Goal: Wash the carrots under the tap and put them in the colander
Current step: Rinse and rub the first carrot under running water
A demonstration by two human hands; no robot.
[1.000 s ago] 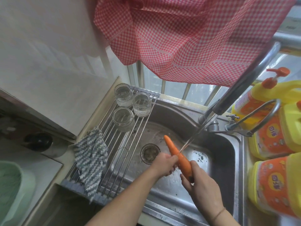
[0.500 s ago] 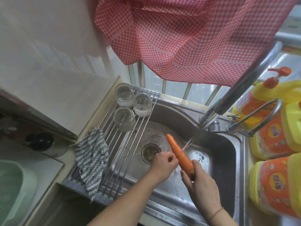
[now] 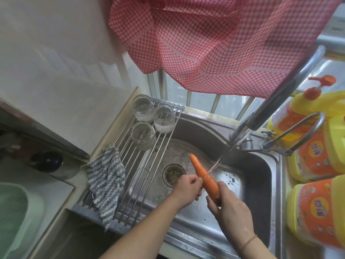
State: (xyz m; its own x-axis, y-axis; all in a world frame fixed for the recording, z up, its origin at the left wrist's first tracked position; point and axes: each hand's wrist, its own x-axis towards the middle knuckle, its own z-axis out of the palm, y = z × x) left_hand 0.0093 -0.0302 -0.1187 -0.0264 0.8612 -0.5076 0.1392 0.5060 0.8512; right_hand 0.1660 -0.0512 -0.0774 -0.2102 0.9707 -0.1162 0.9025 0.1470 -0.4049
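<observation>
An orange carrot (image 3: 203, 175) is held over the steel sink (image 3: 257, 184), tip pointing up and away. My right hand (image 3: 230, 204) grips its thick lower end. My left hand (image 3: 187, 189) touches its middle from the left, fingers curled against it. Water runs from the tap (image 3: 280, 96) and hits the carrot at mid-length. A pale green colander (image 3: 16, 219) sits on the counter at the far left, partly out of frame.
A roll-up rack (image 3: 130, 193) spans the sink's left part, with three glass jars (image 3: 143, 135) and a grey-striped cloth (image 3: 106, 180) on it. Yellow-orange detergent bottles (image 3: 315, 210) crowd the right. A red checked curtain (image 3: 214, 38) hangs above. The drain (image 3: 173, 174) lies beneath my left hand.
The carrot has tilted slightly more upright under the stream. My left hand has slid a little down along it; my right hand keeps its grip.
</observation>
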